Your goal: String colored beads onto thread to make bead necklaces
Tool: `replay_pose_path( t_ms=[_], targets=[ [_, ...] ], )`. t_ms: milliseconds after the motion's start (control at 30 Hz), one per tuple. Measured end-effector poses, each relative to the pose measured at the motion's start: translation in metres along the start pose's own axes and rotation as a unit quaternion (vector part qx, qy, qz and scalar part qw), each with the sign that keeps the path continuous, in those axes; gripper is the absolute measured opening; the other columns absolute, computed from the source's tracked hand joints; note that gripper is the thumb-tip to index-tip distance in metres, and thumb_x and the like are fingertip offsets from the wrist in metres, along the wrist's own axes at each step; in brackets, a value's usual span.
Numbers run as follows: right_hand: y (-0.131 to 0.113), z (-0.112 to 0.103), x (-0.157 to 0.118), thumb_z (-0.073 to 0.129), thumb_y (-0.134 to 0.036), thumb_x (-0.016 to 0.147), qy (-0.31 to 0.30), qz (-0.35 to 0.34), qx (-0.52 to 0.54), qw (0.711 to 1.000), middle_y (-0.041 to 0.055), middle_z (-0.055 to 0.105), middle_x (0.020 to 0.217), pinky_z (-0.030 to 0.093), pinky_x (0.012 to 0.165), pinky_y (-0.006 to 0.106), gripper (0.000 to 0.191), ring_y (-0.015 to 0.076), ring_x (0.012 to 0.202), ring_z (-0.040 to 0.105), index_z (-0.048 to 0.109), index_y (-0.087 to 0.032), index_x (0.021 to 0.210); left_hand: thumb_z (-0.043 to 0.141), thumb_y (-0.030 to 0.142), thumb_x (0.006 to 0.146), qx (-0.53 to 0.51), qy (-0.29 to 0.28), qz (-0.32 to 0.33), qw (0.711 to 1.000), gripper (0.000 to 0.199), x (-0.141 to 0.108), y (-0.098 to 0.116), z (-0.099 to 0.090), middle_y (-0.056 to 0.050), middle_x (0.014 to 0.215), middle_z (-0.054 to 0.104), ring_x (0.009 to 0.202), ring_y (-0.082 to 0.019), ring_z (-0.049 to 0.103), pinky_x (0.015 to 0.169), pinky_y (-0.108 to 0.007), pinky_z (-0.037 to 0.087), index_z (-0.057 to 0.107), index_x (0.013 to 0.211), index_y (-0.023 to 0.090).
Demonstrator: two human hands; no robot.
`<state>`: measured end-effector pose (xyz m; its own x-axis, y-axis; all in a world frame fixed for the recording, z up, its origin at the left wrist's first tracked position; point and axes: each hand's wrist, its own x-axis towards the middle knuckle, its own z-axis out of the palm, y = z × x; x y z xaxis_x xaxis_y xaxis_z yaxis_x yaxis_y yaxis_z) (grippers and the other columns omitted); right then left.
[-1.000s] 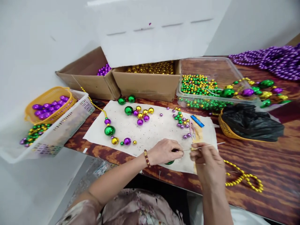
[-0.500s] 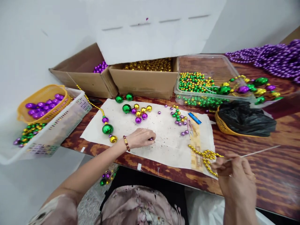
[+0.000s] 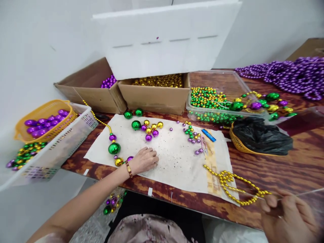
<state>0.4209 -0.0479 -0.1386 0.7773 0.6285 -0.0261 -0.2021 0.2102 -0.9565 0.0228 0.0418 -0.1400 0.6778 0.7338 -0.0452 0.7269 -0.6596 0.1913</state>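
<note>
My left hand (image 3: 144,160) rests palm down on the white cloth (image 3: 174,168), fingers curled under and closed; what they hold, if anything, is hidden. A large purple bead (image 3: 130,158) shows beside its wrist, close to a gold ball (image 3: 118,162). From there a strand runs up through a big green ball (image 3: 114,148), a purple bead (image 3: 112,137) and small gold beads (image 3: 101,122). At the lower right, my right hand (image 3: 288,211) pinches a thin white string (image 3: 310,192), blurred at its edges. Near its fingertips lies a looped gold bead strand (image 3: 243,202).
Loose balls (image 3: 152,130), small beads (image 3: 191,133), snips (image 3: 204,146) and a blue strip (image 3: 209,135) lie on the cloth. Behind stand cardboard boxes (image 3: 154,98) and a clear bin (image 3: 215,113). A white basket (image 3: 68,138) is left, a black bag (image 3: 263,136) right.
My right hand has moved right and down, drawing the gold strand into a wider loop. My left hand has shifted slightly left and down, and a purple bead now shows by its wrist. The view tilted up.
</note>
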Motion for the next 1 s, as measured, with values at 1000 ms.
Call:
replay_pose_path(
  t_ms=[1000],
  targets=[
    [0.067,0.06,-0.093,0.076,-0.051,0.079,-0.304,0.131,-0.1,0.938,0.0051,0.069,0.069,0.053,0.049,0.024,0.038,0.0177,0.056,0.067,0.07,-0.015,0.089,0.07,0.038,0.086,-0.748,0.169,-0.195,0.611,0.032,0.038,-0.012,-0.051,-0.006,0.101,0.073,0.082,-0.019,0.074,0.074,-0.03,0.057,0.065,0.112,0.02]
  ],
)
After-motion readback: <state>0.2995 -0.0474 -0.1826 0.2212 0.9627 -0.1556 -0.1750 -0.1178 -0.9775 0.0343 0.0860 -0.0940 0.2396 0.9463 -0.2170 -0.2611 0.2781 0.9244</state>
